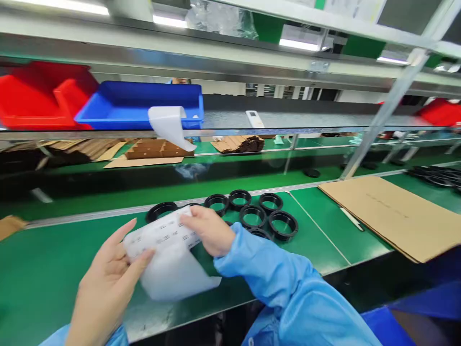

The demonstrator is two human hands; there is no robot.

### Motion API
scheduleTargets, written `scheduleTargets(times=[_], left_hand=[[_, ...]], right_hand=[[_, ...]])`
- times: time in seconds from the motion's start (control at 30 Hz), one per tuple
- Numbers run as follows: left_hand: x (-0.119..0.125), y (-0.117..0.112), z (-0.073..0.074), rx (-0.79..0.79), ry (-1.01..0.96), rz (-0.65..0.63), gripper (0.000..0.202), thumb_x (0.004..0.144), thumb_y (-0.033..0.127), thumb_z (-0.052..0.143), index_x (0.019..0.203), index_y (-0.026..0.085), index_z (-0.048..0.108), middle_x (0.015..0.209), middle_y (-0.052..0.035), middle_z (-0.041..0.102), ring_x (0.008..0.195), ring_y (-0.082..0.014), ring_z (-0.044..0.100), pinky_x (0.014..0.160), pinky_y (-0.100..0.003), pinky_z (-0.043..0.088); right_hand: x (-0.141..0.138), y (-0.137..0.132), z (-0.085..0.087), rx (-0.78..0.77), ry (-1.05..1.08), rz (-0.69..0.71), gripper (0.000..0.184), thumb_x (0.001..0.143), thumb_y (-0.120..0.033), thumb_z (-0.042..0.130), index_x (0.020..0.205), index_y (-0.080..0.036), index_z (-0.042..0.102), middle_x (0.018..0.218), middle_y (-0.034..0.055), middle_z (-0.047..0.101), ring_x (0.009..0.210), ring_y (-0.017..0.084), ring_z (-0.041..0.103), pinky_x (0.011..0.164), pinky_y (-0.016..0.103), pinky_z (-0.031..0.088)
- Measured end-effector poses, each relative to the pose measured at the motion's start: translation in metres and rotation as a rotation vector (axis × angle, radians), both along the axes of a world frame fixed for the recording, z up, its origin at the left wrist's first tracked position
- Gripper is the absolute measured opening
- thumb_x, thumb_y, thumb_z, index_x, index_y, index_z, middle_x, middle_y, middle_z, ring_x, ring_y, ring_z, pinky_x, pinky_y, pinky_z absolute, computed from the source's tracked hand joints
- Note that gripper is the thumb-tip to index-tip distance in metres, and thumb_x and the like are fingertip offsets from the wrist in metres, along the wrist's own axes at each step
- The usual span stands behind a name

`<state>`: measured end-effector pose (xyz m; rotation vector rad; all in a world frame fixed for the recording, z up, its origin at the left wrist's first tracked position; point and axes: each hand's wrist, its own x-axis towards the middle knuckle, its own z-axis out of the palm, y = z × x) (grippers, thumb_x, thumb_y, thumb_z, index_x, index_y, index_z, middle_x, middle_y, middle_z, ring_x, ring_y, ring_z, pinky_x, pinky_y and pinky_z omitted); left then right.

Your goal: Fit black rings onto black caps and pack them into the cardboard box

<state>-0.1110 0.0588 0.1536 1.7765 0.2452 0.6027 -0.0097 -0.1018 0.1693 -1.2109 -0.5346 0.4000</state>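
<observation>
My left hand (108, 278) and my right hand (209, 230) both hold a white sheet of small printed labels (165, 259) above the green table (43, 274). The left thumb presses the sheet's left edge; the right fingers pinch its upper right part. The sheet curls downward toward me. Just behind the right hand lie several black rings (252, 214) in a cluster, with one black ring (161, 210) partly hidden behind the sheet. Both arms wear light blue sleeves.
A flat cardboard sheet (392, 216) lies at the right with a pen (351, 218) beside it. On the shelf above stand a blue bin (140, 103) with a peeled white strip (169, 125), red bins (39, 93) and a white remote (254, 118). Folded cartons (151, 150) lie behind.
</observation>
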Motion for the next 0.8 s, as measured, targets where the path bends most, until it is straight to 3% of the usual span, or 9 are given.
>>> scheduleTargets(times=[0.07, 0.13, 0.3, 0.43, 0.53, 0.6, 0.7, 0.8], left_hand=[[-0.002, -0.005, 0.003, -0.088, -0.039, -0.101, 0.085, 0.070, 0.050, 0.080, 0.144, 0.029, 0.043, 0.116, -0.0085, 0.066, 0.104, -0.0266, 0.065, 0.077, -0.027, 0.058], [-0.002, -0.006, 0.004, -0.156, -0.054, -0.203, 0.082, 0.073, 0.043, 0.080, 0.143, 0.024, 0.042, 0.131, -0.0100, 0.058, 0.116, -0.0260, 0.059, 0.086, -0.027, 0.056], [0.003, 0.008, 0.001, -0.213, -0.118, -0.186, 0.074, 0.077, 0.035, 0.078, 0.140, 0.019, 0.043, 0.136, -0.0107, 0.054, 0.123, -0.0252, 0.054, 0.091, -0.027, 0.053], [0.006, 0.015, 0.000, -0.119, -0.135, -0.188, 0.076, 0.079, 0.034, 0.075, 0.145, 0.023, 0.039, 0.140, -0.0096, 0.050, 0.125, -0.0265, 0.051, 0.096, -0.032, 0.051], [0.008, 0.013, 0.000, 0.052, -0.050, -0.167, 0.080, 0.082, 0.038, 0.071, 0.151, 0.030, 0.030, 0.150, -0.0060, 0.038, 0.133, -0.0270, 0.043, 0.105, -0.034, 0.044], [0.009, 0.010, 0.003, 0.078, -0.035, -0.164, 0.080, 0.086, 0.042, 0.066, 0.153, 0.032, 0.024, 0.155, -0.0042, 0.030, 0.136, -0.0271, 0.039, 0.106, -0.033, 0.043], [0.011, 0.011, 0.009, -0.088, -0.078, -0.195, 0.074, 0.087, 0.044, 0.065, 0.151, 0.030, 0.029, 0.151, -0.0069, 0.035, 0.129, -0.0278, 0.047, 0.098, -0.035, 0.049], [0.014, 0.021, 0.017, -0.349, -0.085, -0.248, 0.079, 0.077, 0.037, 0.077, 0.145, 0.024, 0.037, 0.141, -0.0111, 0.047, 0.117, -0.0275, 0.056, 0.091, -0.035, 0.053]], right_hand=[[0.000, 0.000, 0.003, 0.099, 0.210, 0.063, 0.045, 0.060, -0.046, 0.076, 0.082, -0.014, 0.055, 0.073, 0.0020, 0.056, 0.070, 0.014, 0.053, 0.068, 0.027, 0.042], [0.000, -0.001, 0.005, 0.124, 0.272, 0.054, 0.055, 0.053, -0.050, 0.082, 0.083, -0.013, 0.055, 0.076, 0.0019, 0.058, 0.071, 0.013, 0.053, 0.068, 0.026, 0.041], [-0.002, 0.000, 0.008, -0.023, 0.091, 0.139, 0.062, 0.065, -0.059, 0.078, 0.102, -0.014, 0.057, 0.099, 0.0050, 0.065, 0.087, 0.015, 0.057, 0.075, 0.026, 0.043], [-0.003, 0.010, 0.010, -0.020, 0.110, 0.127, 0.065, 0.058, -0.051, 0.083, 0.104, -0.013, 0.055, 0.103, 0.0071, 0.066, 0.096, 0.020, 0.059, 0.076, 0.027, 0.044], [-0.004, 0.022, 0.014, 0.074, 0.229, 0.061, 0.061, 0.056, -0.048, 0.083, 0.098, -0.012, 0.057, 0.101, 0.0077, 0.065, 0.093, 0.020, 0.059, 0.075, 0.028, 0.045], [-0.005, 0.029, 0.018, 0.125, 0.280, 0.053, 0.060, 0.056, -0.047, 0.082, 0.098, -0.012, 0.057, 0.100, 0.0077, 0.066, 0.094, 0.021, 0.060, 0.076, 0.030, 0.047], [-0.005, 0.036, 0.024, 0.158, 0.293, 0.105, 0.059, 0.058, -0.044, 0.083, 0.100, -0.012, 0.057, 0.101, 0.0077, 0.066, 0.094, 0.021, 0.060, 0.075, 0.030, 0.047], [0.000, 0.040, 0.029, 0.134, 0.276, 0.197, 0.053, 0.061, -0.039, 0.084, 0.098, -0.012, 0.057, 0.100, 0.0074, 0.066, 0.088, 0.018, 0.060, 0.071, 0.028, 0.047]])
